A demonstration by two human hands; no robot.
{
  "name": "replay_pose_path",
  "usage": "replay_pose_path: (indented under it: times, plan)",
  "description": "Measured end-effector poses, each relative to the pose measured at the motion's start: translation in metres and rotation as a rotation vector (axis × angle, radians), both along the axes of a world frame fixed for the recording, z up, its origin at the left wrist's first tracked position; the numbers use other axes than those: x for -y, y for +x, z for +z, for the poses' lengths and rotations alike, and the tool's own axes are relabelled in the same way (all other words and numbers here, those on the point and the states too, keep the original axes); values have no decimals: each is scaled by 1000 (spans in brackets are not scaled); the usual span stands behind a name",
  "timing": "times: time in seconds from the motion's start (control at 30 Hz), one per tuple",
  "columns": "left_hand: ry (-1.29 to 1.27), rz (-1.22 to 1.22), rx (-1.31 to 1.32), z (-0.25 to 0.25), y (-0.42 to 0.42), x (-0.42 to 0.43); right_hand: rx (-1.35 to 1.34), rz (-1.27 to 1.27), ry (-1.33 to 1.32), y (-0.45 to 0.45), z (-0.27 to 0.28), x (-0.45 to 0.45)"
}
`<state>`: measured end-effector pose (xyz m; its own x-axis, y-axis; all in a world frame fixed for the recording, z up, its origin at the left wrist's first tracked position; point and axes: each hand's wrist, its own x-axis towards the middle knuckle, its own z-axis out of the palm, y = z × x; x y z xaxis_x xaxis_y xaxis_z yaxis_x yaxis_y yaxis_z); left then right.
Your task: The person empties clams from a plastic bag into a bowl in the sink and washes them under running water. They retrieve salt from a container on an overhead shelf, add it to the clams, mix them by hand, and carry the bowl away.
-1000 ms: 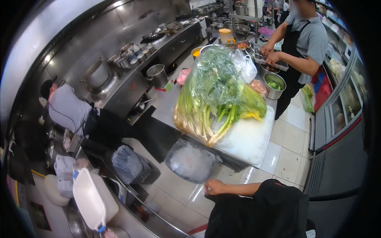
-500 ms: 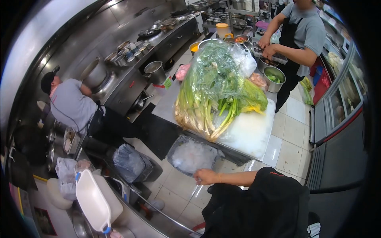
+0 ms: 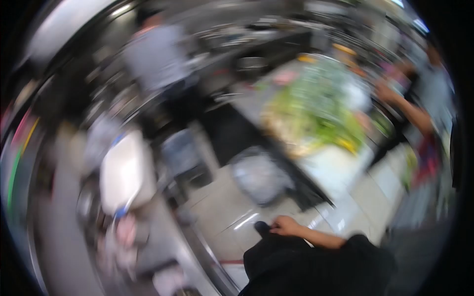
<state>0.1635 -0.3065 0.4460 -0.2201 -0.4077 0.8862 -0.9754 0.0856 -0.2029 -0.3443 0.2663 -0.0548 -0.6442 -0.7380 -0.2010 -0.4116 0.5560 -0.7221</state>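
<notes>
My right hand (image 3: pixel 287 226) is in front of my dark clothes at the bottom middle, bare forearm reaching in from the right. Its fingers look bent, but blur hides whether they hold anything. A small dark shape (image 3: pixel 262 229), perhaps a shoe tip, shows just left of the fingertips. Beyond the hand, on the floor, stands a bin with a clear plastic liner (image 3: pixel 259 173). My left hand is out of view.
Leafy green vegetables (image 3: pixel 316 106) under clear plastic cover a table beside a white board (image 3: pixel 335 167). A white tub (image 3: pixel 123 172) rests on the left counter. One person (image 3: pixel 158 56) stands by the stoves; another person's forearm (image 3: pixel 412 113) reaches over the table's right side.
The view has swung left and blurred, so the table and bin sit further right and more left counter shows. My right hand now appears lower and nearer my body. The person by the stoves appears more upright.
</notes>
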Motion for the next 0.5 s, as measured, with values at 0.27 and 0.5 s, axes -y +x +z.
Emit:
replay_pose_path:
  times: [0.27, 0.5]
  plan:
    - [77, 510, -221, 31, 19, -89, 86, 102, 1, 7, 9, 21]
    - [17, 384, -192, 23, 24, -93, 36, 247, -100, 14, 16, 66]
